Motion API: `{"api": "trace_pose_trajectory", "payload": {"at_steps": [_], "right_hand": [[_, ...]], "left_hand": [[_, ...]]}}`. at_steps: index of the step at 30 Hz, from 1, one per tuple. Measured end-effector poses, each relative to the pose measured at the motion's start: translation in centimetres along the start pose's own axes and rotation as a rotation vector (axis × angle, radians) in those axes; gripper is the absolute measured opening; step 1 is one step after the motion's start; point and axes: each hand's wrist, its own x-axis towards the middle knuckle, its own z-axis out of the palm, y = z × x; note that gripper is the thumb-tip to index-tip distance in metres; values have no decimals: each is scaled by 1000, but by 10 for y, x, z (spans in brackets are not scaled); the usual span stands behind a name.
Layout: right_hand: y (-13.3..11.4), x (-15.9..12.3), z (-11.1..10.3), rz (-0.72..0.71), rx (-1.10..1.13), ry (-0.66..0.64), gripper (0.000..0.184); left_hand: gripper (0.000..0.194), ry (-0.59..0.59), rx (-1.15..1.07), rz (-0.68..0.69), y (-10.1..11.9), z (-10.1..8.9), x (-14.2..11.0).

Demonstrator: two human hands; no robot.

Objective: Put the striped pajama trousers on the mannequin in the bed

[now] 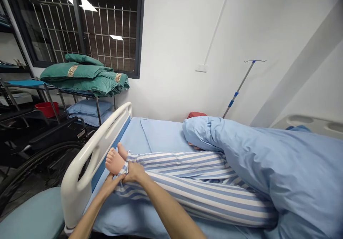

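Observation:
A manikin-like figure lies on the bed in blue-and-white striped trousers (203, 192), its two bare feet (115, 161) pointing at the footboard. My right hand (134, 172) is closed over the trouser cuff (125, 167) at the nearer ankle, thumb side toward the foot. From below, my left hand (111, 184) cups the heel side of that same ankle, with its thumb reaching across the cuff; its other fingers are partly hidden under the foot. A light blue quilt (257, 160) is bunched over the upper body and hides it.
The white footboard (77, 181) rises just left of the feet. Beyond it stand a wheelchair (53, 142) and a teal stool seat (34, 214). Green folded bedding (85, 74) lies on a rack under the window. An IV pole (238, 90) leans behind the bed.

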Motion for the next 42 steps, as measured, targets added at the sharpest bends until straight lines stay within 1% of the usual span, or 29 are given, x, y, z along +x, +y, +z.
{"api": "trace_pose_trajectory", "payload": {"at_steps": [3,5,7,10,14,17,20,22,24,28,32,37,42], "right_hand": [[7,0,34,12,-83,-57,71],[11,-1,55,6,-147,-83,67],[15,-2,71,-13,-192,-64,63],[18,-2,81,-38,-209,-22,61],[18,-1,80,-38,-202,-9,62],[18,-2,80,-31,-197,-1,59],[17,-5,80,-31,-188,-9,61],[16,-9,80,-29,-183,-15,62],[14,-11,80,-30,-177,-13,62],[12,-13,77,-20,-179,-4,61],[11,-14,74,-28,-174,-2,61],[13,-16,75,-40,-158,31,59],[15,-19,77,-101,-138,69,60]], "left_hand": [[61,-43,-57,-87,-38,11,2],[56,-50,-97,-137,-59,19,-1],[52,-28,-162,-142,-73,26,-3],[45,21,-232,-126,-82,33,-5],[41,64,-249,-133,-83,35,-3],[40,60,-262,-135,-84,33,-4],[40,71,-272,-137,-82,32,-7],[39,51,-262,-132,-80,31,-10],[39,48,-239,-111,-79,31,-11],[41,94,-210,-57,-79,32,-12],[40,85,-210,-87,-76,33,-11],[39,89,-217,-137,-67,32,-13],[38,115,-216,-169,-57,33,-18]]}}
